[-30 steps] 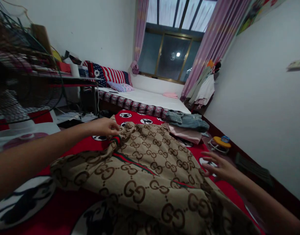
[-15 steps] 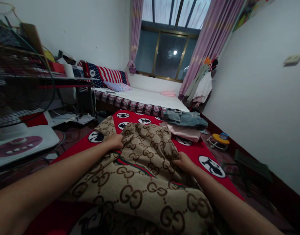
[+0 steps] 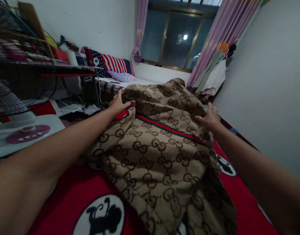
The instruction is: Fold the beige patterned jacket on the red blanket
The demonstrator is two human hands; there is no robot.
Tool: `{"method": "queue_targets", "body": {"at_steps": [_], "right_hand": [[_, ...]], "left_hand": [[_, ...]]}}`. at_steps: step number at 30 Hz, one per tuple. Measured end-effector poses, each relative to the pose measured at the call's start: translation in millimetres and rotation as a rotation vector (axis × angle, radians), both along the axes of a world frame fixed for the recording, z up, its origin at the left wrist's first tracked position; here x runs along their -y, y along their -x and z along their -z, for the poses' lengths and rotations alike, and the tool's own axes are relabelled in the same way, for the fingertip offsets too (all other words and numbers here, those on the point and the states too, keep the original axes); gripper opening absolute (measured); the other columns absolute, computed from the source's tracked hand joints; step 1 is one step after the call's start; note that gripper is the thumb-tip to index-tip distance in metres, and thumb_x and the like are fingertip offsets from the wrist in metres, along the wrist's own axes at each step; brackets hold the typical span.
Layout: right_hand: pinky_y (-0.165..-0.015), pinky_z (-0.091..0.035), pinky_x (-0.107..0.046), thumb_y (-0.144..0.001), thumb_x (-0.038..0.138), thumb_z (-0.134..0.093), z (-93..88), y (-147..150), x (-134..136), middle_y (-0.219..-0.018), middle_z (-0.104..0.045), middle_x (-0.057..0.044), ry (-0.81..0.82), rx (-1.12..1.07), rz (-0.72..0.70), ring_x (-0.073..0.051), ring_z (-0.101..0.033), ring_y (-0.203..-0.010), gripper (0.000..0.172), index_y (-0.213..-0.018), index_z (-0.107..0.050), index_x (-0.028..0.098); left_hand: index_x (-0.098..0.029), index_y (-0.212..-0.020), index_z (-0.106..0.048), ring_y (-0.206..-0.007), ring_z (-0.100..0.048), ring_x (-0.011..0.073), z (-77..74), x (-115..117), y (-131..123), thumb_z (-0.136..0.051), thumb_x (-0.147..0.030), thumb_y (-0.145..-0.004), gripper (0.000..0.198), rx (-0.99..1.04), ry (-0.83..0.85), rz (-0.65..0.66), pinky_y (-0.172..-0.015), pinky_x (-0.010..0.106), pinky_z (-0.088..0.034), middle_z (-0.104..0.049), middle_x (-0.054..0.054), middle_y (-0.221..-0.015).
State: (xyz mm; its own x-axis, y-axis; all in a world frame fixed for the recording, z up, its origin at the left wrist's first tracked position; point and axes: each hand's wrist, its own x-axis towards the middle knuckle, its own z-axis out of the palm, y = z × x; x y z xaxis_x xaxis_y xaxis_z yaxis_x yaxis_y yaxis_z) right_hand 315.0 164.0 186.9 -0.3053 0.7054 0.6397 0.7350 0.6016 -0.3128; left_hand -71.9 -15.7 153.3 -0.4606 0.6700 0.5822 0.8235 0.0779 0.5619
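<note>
A tan garment with a brown repeating logo print and a green and red stripe is lifted above a red bedspread printed with round black and white pictures. My left hand grips its upper left edge near the red trim. My right hand grips the upper right edge. The cloth hangs between my hands and drapes down toward me. Its raised top hides the folded clothes behind it.
A standing fan is at the left. Behind it is a cluttered desk. A second bed with a striped pillow lies under the window. Clothes hang by pink curtains; a grey wall runs along the right.
Both hands have lifted the tan garment up off the bedspread and spread it apart. My right hand went from open above the bed to gripping the cloth's right edge.
</note>
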Motion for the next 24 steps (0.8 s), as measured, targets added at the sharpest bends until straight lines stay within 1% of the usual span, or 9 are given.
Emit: {"method": "queue_targets", "body": {"at_steps": [2,6,8,10,13,17,20,22,24], "right_hand": [[-0.112,-0.029,-0.052,-0.075,0.039,-0.065,17.4,-5.1,36.9,-0.146,-0.036,-0.021,-0.020,0.019,-0.155,-0.035,-0.030,-0.140,0.077,-0.142,-0.037,0.011],[-0.109,-0.037,-0.047,-0.085,0.038,-0.060,53.3,-24.8,158.4,-0.129,-0.059,-0.009,0.075,0.154,-0.677,-0.026,-0.052,-0.124,0.052,-0.135,-0.050,0.029],[-0.114,-0.029,-0.049,-0.077,0.038,-0.069,72.2,-34.6,211.0,-0.132,-0.059,-0.007,0.232,0.436,-0.914,-0.028,-0.052,-0.125,0.069,-0.141,-0.044,0.033],[-0.115,-0.026,-0.051,-0.070,0.033,-0.072,94.4,-40.4,242.1,-0.141,-0.052,-0.009,0.314,0.579,-0.986,-0.031,-0.047,-0.129,0.088,-0.148,-0.033,0.031],[-0.110,-0.033,-0.051,-0.067,0.019,-0.063,132.4,-40.1,253.1,-0.141,-0.051,-0.014,0.324,0.591,-0.878,-0.031,-0.048,-0.126,0.085,-0.147,-0.036,0.022],[-0.082,-0.049,-0.039,-0.068,0.008,-0.052,163.8,-35.5,244.8,-0.103,-0.066,-0.011,0.239,0.521,-0.722,-0.025,-0.059,-0.094,0.044,-0.108,-0.064,0.020],[-0.068,-0.046,-0.033,-0.073,0.010,-0.050,152.9,-46.2,235.7,-0.082,-0.065,-0.007,0.178,0.472,-0.715,-0.021,-0.057,-0.078,0.018,-0.079,-0.063,0.020],[-0.062,-0.043,-0.029,-0.077,0.016,-0.053,130.5,-65.3,225.2,-0.071,-0.061,-0.004,0.215,0.403,-0.720,-0.019,-0.056,-0.069,0.012,-0.066,-0.058,0.020],[-0.056,-0.040,-0.027,-0.080,0.025,-0.054,104.7,-91.4,212.6,-0.062,-0.055,-0.002,0.293,0.277,-0.691,-0.017,-0.053,-0.061,0.023,-0.058,-0.052,0.020]], "left_hand": [[-0.004,-0.144,-0.034,-0.135,-0.036,0.0284,12.5,11.1,-9.1,-0.062,-0.024,-0.082,0.071,-0.049,0.073,0.027,-0.113,0.043,-0.029,-0.037,0.020,-0.147],[-0.017,-0.114,-0.068,-0.131,-0.043,0.0244,30.3,60.0,-28.4,-0.056,-0.032,-0.086,0.034,-0.227,0.173,0.344,-0.113,0.038,-0.032,-0.049,0.008,-0.140],[-0.020,-0.107,-0.072,-0.124,-0.051,0.0237,31.9,86.7,-33.0,-0.051,-0.041,-0.088,0.035,-0.235,0.316,0.548,-0.109,0.037,-0.036,-0.057,0.007,-0.132],[-0.024,-0.109,-0.072,-0.124,-0.051,0.0249,32.5,109.0,-32.2,-0.055,-0.047,-0.085,0.037,-0.223,0.504,0.642,-0.109,0.037,-0.036,-0.060,0.007,-0.129],[-0.033,-0.121,-0.066,-0.134,-0.040,0.0298,41.9,130.5,-22.3,-0.073,-0.048,-0.067,0.056,-0.281,0.685,0.558,-0.112,0.038,-0.031,-0.050,0.004,-0.142],[-0.036,-0.135,-0.053,-0.128,-0.047,0.0294,68.4,139.0,-9.2,-0.070,-0.027,-0.064,0.074,-0.389,0.765,0.446,-0.105,0.035,-0.039,-0.051,0.004,-0.139],[-0.028,-0.121,-0.064,-0.106,-0.060,0.0262,66.4,140.1,-16.8,-0.054,-0.014,-0.065,0.058,-0.431,0.821,0.426,-0.092,0.031,-0.047,-0.064,0.006,-0.113],[-0.023,-0.101,-0.072,-0.095,-0.063,0.0238,45.2,145.6,-32.8,-0.048,-0.011,-0.064,0.045,-0.367,0.910,0.486,-0.084,0.028,-0.048,-0.069,0.004,-0.098],[-0.021,-0.088,-0.074,-0.086,-0.065,0.0205,15.4,157.4,-53.2,-0.045,-0.010,-0.065,0.038,-0.242,1.004,0.591,-0.077,0.024,-0.049,-0.071,0.002,-0.088]]}}
